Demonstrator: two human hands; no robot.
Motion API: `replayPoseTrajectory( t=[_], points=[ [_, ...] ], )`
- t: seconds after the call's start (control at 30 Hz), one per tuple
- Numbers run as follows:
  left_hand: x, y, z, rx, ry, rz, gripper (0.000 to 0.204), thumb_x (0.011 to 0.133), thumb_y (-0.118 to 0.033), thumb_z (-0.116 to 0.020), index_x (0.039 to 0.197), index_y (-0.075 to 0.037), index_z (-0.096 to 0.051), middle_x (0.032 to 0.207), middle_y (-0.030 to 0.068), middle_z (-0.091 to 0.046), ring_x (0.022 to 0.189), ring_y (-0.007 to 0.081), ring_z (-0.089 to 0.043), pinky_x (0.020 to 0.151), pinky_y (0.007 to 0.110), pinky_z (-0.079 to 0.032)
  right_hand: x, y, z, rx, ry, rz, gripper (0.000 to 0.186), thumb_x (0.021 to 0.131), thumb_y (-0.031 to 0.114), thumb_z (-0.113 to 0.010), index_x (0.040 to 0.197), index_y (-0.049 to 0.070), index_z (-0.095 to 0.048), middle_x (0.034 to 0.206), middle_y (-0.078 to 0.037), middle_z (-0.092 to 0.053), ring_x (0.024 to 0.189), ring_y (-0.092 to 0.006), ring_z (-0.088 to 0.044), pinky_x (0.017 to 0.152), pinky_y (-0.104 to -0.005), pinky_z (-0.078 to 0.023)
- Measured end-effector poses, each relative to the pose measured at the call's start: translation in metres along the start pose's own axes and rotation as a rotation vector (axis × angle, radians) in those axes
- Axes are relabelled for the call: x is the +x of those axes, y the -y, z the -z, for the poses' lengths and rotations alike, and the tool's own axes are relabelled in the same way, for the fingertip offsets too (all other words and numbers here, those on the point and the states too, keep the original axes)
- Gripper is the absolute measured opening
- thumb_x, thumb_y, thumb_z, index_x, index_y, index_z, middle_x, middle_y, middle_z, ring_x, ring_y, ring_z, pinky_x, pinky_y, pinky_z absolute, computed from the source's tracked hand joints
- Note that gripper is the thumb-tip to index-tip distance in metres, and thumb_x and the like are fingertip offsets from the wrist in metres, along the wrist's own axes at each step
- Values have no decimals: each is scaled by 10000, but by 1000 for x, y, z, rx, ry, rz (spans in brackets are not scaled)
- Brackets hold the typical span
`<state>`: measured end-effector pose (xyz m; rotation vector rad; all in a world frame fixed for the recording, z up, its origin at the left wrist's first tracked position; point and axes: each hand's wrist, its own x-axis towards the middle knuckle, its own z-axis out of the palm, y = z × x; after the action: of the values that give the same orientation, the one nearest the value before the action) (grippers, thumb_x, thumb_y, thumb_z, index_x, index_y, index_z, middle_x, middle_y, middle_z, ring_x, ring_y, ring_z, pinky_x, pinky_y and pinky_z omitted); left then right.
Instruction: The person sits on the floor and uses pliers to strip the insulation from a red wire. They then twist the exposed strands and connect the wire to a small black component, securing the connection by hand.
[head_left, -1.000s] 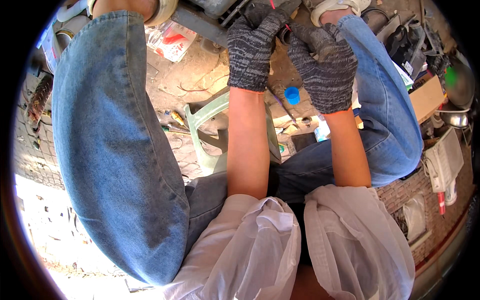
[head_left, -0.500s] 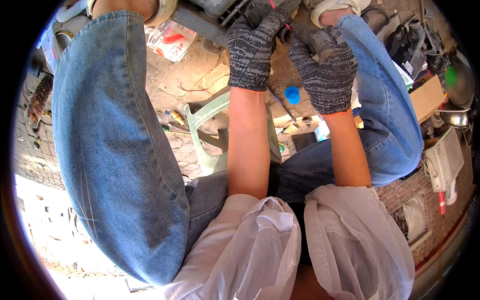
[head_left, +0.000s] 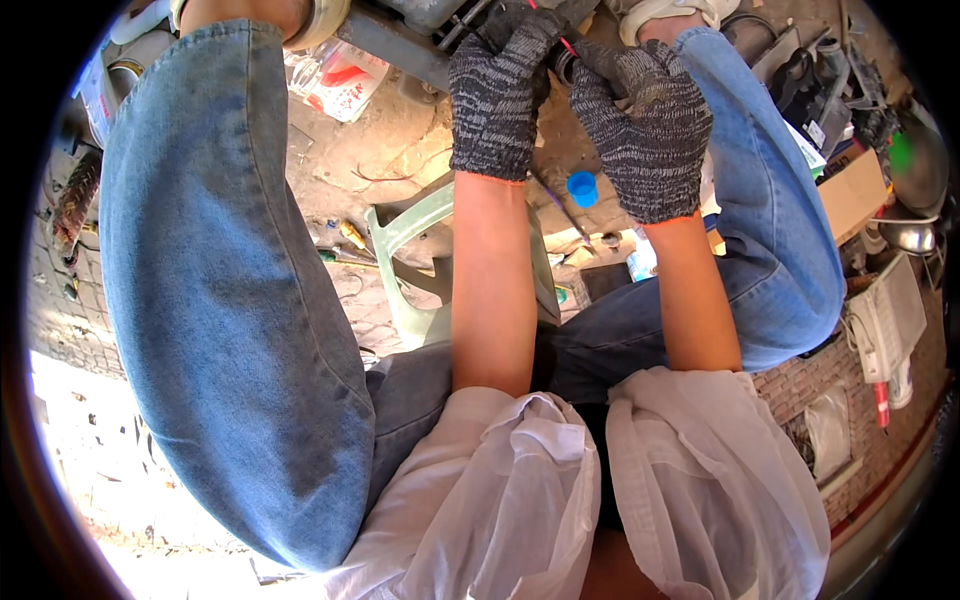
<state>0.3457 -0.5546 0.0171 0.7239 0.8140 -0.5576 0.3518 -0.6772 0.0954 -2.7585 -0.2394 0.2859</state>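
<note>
Both gloved hands, the left hand (head_left: 498, 100) and the right hand (head_left: 652, 128), have shifted slightly left and upward at the frame's top centre. Thin red strand (head_left: 568, 46) shows between them; whether either grip is clenched on it, I cannot tell. Lower, a blue cup (head_left: 581, 189) lies right of a green stool (head_left: 420, 322)

You're in what looks like a rough, ground-level repair workshop: a yellow-handled hand tool (head_left: 352, 236) lies loose on the ground near a pale green plastic stool (head_left: 425, 325), and there is brick paving (head_left: 800, 388) underfoot. A jumble of dark parts (head_left: 815, 88) and a cardboard box (head_left: 852, 200) crowd your right. Your dark knitted work gloves (head_left: 495, 110), with a thin red wire (head_left: 568, 46) beside them, suit such a place; glaring light at lower left suggests an open side.
</note>
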Motion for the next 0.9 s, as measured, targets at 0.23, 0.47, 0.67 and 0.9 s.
replayPoseTrajectory(
  t=[0.23, 0.47, 0.67, 0.9],
  points=[
    [-2, 0, -11, 139, -14, -101, 217, 854, -187, -698, 986, -15, -685, 868, 8, -671, 736, 86, -569, 655, 216, -435, 1, 0, 3, 22, 31, -61, 144, 791, 177, -686, 915, 106, -707, 829, -95, -649, 802, -282, -620, 721, -385, -497],
    [-5, -3, -11, 38, -23, -94, 239, 856, -141, -693, 1050, -6, -660, 949, 36, -676, 823, 111, -599, 734, 235, -464, 3, 4, 5, 93, 50, -102, 157, 789, 153, -685, 930, 91, -713, 824, -99, -659, 781, -279, -621, 708, -379, -493],
    [-7, -2, -10, -1, -23, -90, 262, 860, -126, -688, 1087, -3, -650, 979, 48, -680, 853, 120, -612, 765, 244, -475, 6, 13, 10, 239, 61, -224, 157, 784, 126, -686, 928, 70, -711, 848, -106, -681, 779, -282, -639, 719, -364, -498],
    [-5, 4, -7, 15, 7, -112, 272, 868, -144, -681, 1101, -6, -649, 982, 45, -681, 864, 120, -614, 780, 244, -477, 2, 9, 8, 151, 53, -174, 157, 782, 135, -686, 924, 72, -710, 849, -113, -678, 776, -285, -638, 713, -366, -498]
  ],
)
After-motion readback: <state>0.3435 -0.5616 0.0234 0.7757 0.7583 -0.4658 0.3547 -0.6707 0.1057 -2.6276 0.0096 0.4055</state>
